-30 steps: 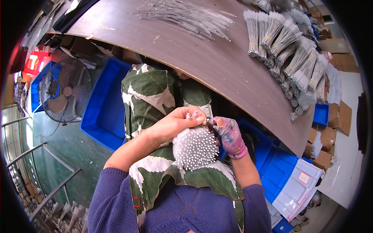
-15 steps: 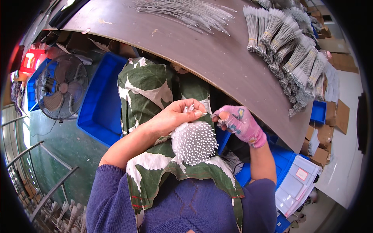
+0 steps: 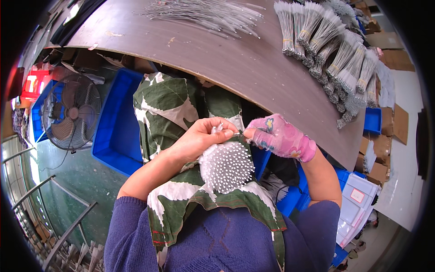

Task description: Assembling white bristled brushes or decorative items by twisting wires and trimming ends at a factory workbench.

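A round bundle (image 3: 226,167) lies in my lap, its face a dense cluster of small white tips. White wrapping that looks like plastic shows along its left side. Bare, my left hand (image 3: 206,136) bends over the top of this bundle, thumb and fingers pinched on a small whitish piece I cannot make out clearly. My right hand (image 3: 276,138), in a pink flowered glove with bare fingertips, is closed in a pinch just right of the left fingertips. Whatever sits between the right fingers is too small to name. A green-and-white leaf-patterned apron (image 3: 174,199) lies under the bundle.
Loose thin wire brushes (image 3: 208,16) lie on the brown table (image 3: 226,59) ahead. Banded brush bundles (image 3: 326,31) are piled at its right. A blue bin (image 3: 120,122) and a fan (image 3: 72,113) stand left; a white-lidded box (image 3: 355,204) and cartons (image 3: 376,149) are right.
My right hand has come left and turned, its fingertips now close to my left ones, and the right elbow has swung outward. The left hand and the bundle stay nearly in place.
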`<state>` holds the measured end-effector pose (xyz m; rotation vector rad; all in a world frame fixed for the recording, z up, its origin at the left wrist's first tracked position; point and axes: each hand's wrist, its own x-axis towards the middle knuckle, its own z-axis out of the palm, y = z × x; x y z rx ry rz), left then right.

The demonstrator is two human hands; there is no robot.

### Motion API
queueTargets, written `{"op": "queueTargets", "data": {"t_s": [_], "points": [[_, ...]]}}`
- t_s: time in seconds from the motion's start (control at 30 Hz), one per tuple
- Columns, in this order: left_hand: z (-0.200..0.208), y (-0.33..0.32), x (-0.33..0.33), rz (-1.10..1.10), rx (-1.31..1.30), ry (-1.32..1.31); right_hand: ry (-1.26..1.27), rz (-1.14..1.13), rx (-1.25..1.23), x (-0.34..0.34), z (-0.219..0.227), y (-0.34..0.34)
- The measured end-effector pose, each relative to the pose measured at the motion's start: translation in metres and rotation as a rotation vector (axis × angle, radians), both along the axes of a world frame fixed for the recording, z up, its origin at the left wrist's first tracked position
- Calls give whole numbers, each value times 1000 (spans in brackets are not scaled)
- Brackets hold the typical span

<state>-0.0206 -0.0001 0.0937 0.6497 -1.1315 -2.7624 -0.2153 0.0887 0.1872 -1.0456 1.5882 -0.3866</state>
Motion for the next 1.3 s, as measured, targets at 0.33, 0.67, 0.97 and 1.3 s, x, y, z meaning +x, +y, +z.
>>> {"op": "queueTargets", "data": {"t_s": [0.33, 0.67, 0.97, 1.3], "points": [[1, -1, -4, 5, -24, -8, 287, 264, -35, -1, 22, -19], [2, -1, -8, 31, 23, 6, 15, 2, 177, -10, 11, -10], [-10, -1, -6, 55, 71, 56, -238, -149, 293, -11, -2, -8], [-16, -13, -2, -9, 191, 153, -402, -196, 24, 1, -36, -10]]}}
